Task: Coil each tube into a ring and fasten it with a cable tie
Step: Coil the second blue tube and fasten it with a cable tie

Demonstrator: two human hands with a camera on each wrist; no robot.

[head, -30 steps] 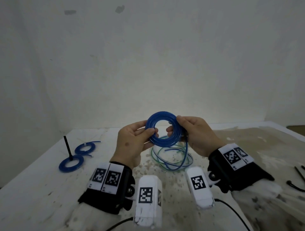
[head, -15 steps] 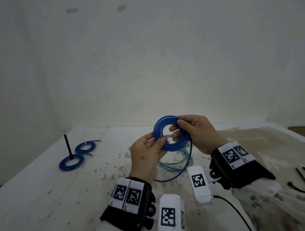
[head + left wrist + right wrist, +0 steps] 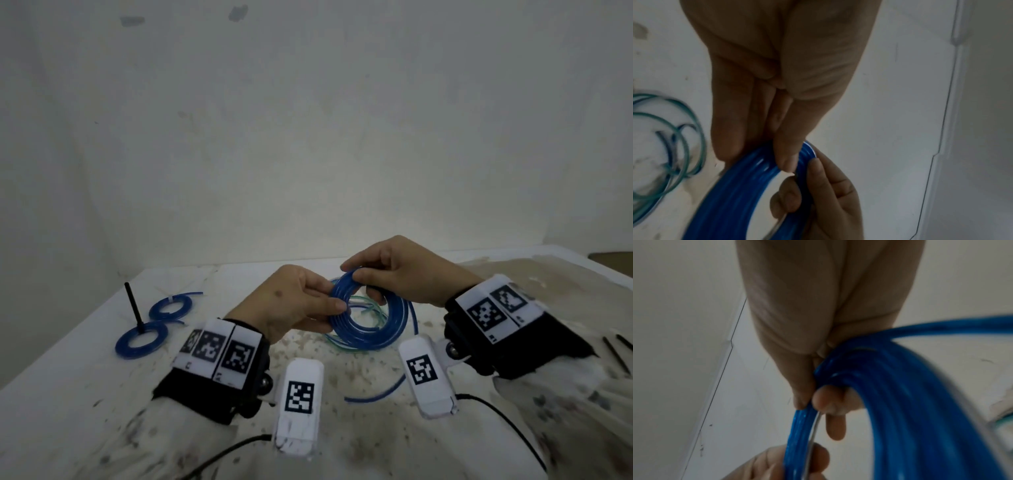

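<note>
A blue tube coil (image 3: 368, 337) of several turns hangs above the white table (image 3: 85, 387), tilted toward me. My left hand (image 3: 301, 305) pinches its left rim between thumb and fingers; the left wrist view shows the thumb across the blue coil (image 3: 748, 183). My right hand (image 3: 394, 270) pinches the top rim from above, fingers curled round the blue coil (image 3: 879, 386). A loose tail of the tube (image 3: 380, 394) trails onto the table. Beneath lie loose green and blue tubes (image 3: 371, 305), partly hidden by the coil.
Two finished blue rings (image 3: 140, 341) (image 3: 170, 306) lie at the far left, a black cable tie (image 3: 134, 306) sticking up from the nearer one. More black cable ties (image 3: 616, 349) lie at the right edge. A plain wall stands behind the table.
The coil has tipped from upright toward flat and come lower. My right hand shifted from the coil's right side to its top rim; my left hand rose and regripped the left rim.
</note>
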